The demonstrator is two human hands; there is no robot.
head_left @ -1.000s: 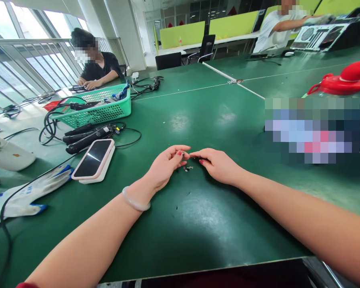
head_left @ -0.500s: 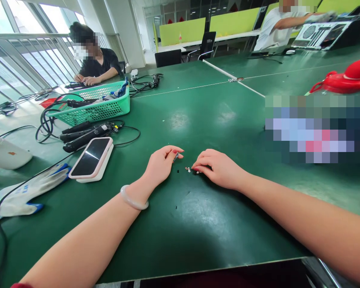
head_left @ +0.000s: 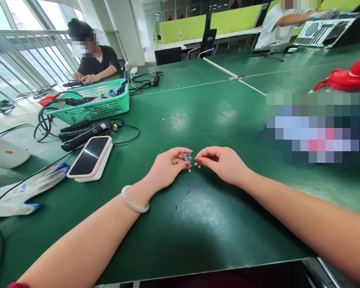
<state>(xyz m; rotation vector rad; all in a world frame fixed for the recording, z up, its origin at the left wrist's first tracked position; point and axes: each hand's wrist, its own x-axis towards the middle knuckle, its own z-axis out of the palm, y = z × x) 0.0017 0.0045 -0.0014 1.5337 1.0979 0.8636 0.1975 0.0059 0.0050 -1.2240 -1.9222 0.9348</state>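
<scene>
My left hand (head_left: 167, 170) rests on the green table (head_left: 204, 224) and pinches a tiny blue part (head_left: 187, 157) between thumb and fingertips. My right hand (head_left: 223, 165) faces it a finger's width away, fingers curled in a pinch on a very small pale part (head_left: 197, 164) too small to name. Both hands sit just above the mat in the middle of the table. A pale bangle (head_left: 134, 201) circles my left wrist.
A phone (head_left: 89, 158) on a white stand lies left of my hands, with dark tools and cables (head_left: 84, 133), a green basket (head_left: 93, 105) and a work glove (head_left: 21, 194) beyond. A red-lidded bottle (head_left: 346, 78) stands right. Two other people sit at the far tables.
My hands have come back together. The left hand now holds up a small blue part, and the right hand has lifted off the loose bits on the mat with a tiny piece pinched.
</scene>
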